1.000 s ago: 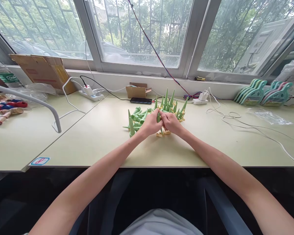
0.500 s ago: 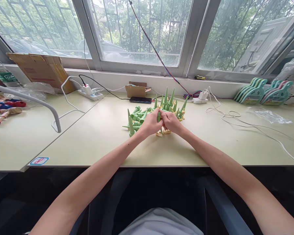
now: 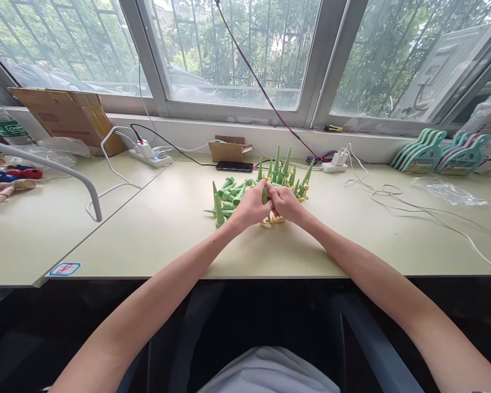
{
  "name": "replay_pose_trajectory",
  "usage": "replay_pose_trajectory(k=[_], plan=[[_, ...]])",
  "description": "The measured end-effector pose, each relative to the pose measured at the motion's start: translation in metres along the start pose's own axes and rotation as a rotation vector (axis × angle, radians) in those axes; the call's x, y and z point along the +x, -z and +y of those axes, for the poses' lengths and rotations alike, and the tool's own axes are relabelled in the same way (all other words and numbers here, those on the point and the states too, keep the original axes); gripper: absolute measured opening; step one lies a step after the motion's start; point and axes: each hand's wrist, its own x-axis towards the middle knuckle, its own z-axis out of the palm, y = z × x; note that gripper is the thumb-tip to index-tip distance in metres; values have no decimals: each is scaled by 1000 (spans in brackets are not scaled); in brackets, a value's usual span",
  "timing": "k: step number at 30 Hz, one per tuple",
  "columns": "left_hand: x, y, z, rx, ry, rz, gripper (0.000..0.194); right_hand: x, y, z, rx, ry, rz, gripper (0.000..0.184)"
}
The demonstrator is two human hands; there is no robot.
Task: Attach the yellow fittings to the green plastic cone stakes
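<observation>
Slight shift in the head view

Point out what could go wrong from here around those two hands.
The standing green cone beside the left hand could tip if that wrist swings outward.
The upright cones just beyond the right hand might get knocked if its knuckles push forward.
The green piece gripped between both hands could slip onto the yellow pieces below, though the hands hide much of the grip.
</observation>
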Motion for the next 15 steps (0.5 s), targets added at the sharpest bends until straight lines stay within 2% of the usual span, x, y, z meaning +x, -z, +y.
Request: replay_pose_trajectory(k=[15], plan=[[-1,1,2,23,-9,20,16,1,1,0,-17,10,4,60]])
